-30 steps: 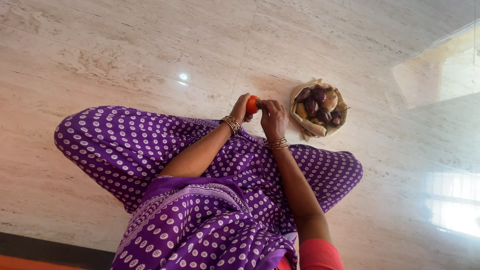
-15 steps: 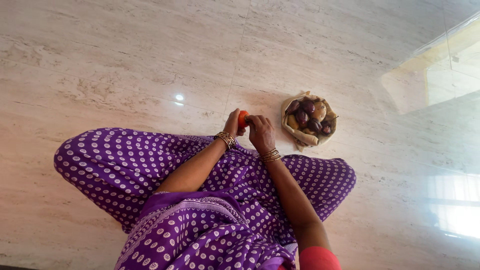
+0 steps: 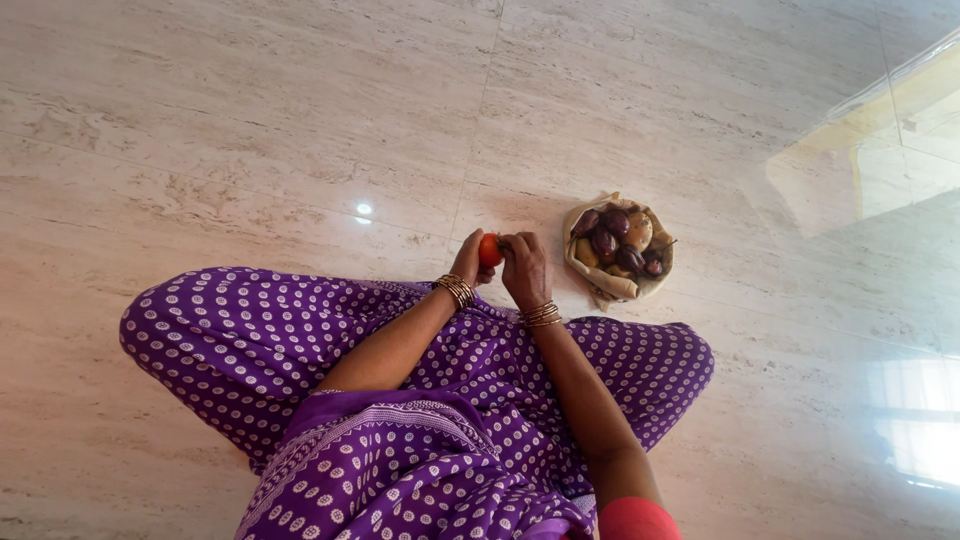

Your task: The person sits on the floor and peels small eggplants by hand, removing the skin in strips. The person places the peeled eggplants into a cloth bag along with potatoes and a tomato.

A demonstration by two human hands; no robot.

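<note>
I sit cross-legged on a pale marble floor in purple dotted cloth. My left hand and my right hand meet in front of my knees, both closed around a small red tomato. Bangles ring both wrists. Just right of my hands stands a rolled-down beige cloth bag holding several dark purple brinjals and a pale round vegetable.
Marble floor tiles stretch all around, with a light glare spot left of my hands. Bright window reflections lie on the floor at the right. My folded knees spread wide to both sides.
The view has shifted, so hands, tomato and bag sit lower in the picture. Both hands have kept hold of the tomato, turning it slightly between the fingers.
</note>
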